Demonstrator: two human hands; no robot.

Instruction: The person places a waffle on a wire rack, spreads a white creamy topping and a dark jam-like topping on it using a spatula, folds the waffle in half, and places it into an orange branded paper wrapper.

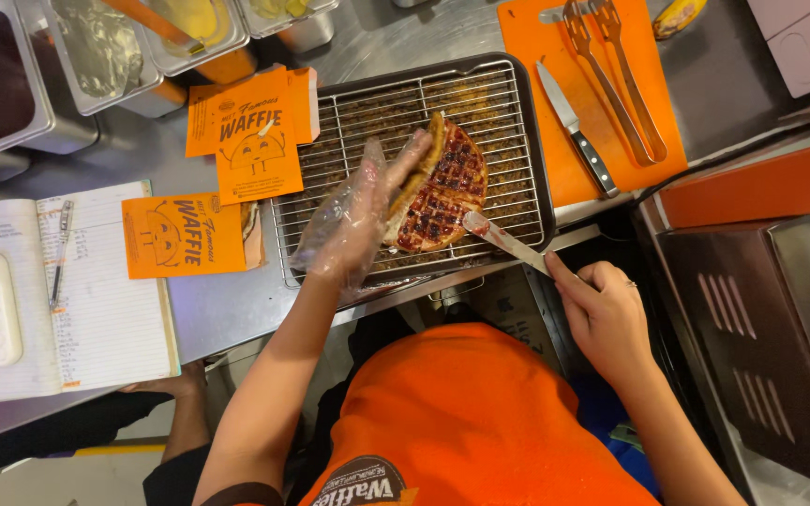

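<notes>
Head view, left hand (360,214) in a clear plastic glove pinched a jam-smeared waffle (440,187) half-folded over a wire rack (508,141), right hand (602,314) gripped a spreading knife (503,241) touching its edge

Counter (405,37) crowded. Wire rack (508,141) fills the centre to the near edge; waffle (447,187) stands on it, the rack's far-left part bare. Right: orange cutting board (574,178) with knife (574,131) and tongs (616,75). Left: paper sleeves (255,141), notebook (96,300). Far-left corner: steel tubs (96,56). Open passage: bare steel strip between tubs and rack, running to the far edge.
</notes>
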